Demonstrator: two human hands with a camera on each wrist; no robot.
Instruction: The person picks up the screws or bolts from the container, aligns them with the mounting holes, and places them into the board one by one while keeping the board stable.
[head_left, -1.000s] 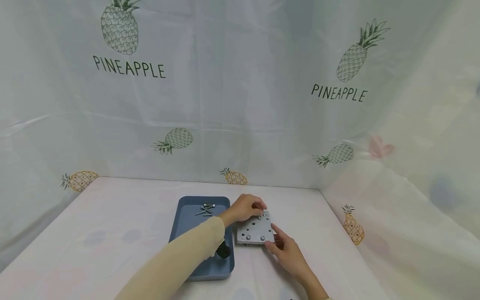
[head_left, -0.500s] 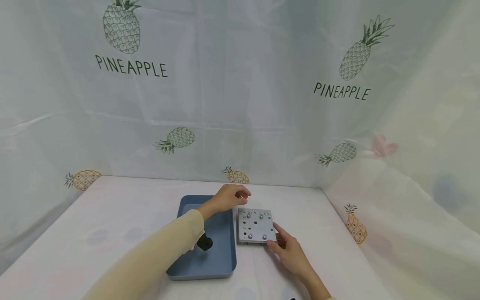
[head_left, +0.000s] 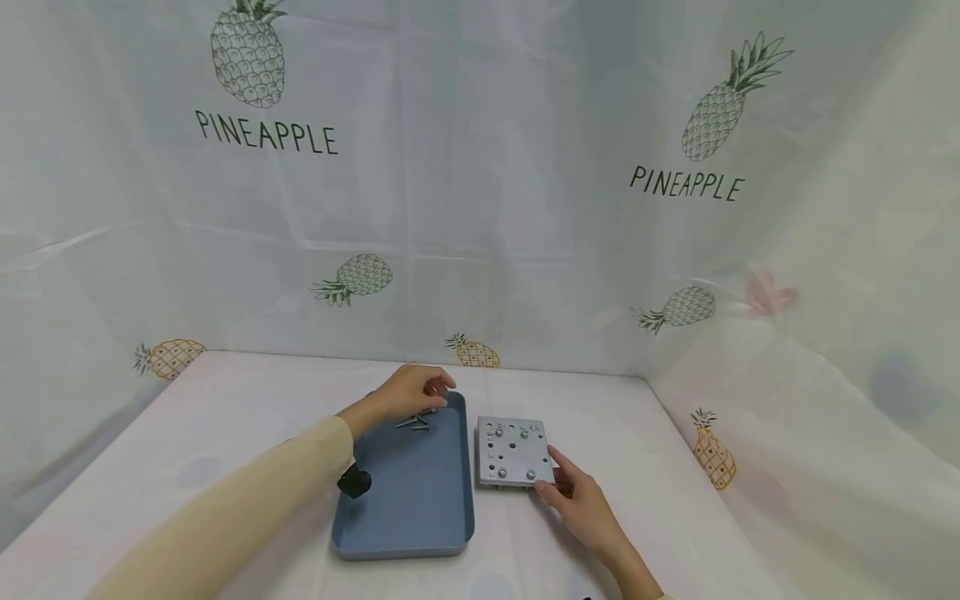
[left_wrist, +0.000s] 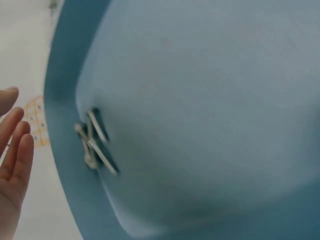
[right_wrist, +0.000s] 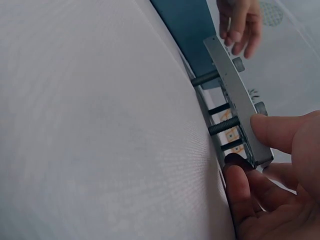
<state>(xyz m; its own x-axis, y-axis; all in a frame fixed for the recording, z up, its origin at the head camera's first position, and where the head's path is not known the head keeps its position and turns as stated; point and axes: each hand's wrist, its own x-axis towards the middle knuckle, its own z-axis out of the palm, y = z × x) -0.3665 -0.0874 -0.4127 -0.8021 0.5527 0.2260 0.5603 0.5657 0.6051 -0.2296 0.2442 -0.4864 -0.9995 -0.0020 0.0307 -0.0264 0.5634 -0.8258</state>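
My right hand (head_left: 579,498) holds the near right corner of a square silver metal plate (head_left: 513,458), thumb on its upper edge and fingers curled beneath. The plate has several holes. Several bolts stand in it, and in the right wrist view their threaded shanks (right_wrist: 224,126) stick out below, propping it off the table. My left hand (head_left: 405,392), fingers loosely bent and holding nothing, hovers over the far end of a blue tray (head_left: 408,508). Loose bolts (left_wrist: 95,142) lie in a small overlapping heap by the tray wall, partly hidden by that hand in the head view.
The tray stands just left of the plate on a pale cloth-covered table (head_left: 255,400). A black wrist camera (head_left: 354,482) on the left arm hangs over the tray's left rim. A pineapple-print curtain (head_left: 510,200) rises behind the table and along its sides.
My left hand has left the plate's far edge and swung left to above the tray's far end. The right hand stays at the plate's corner, and the plate has hardly moved.
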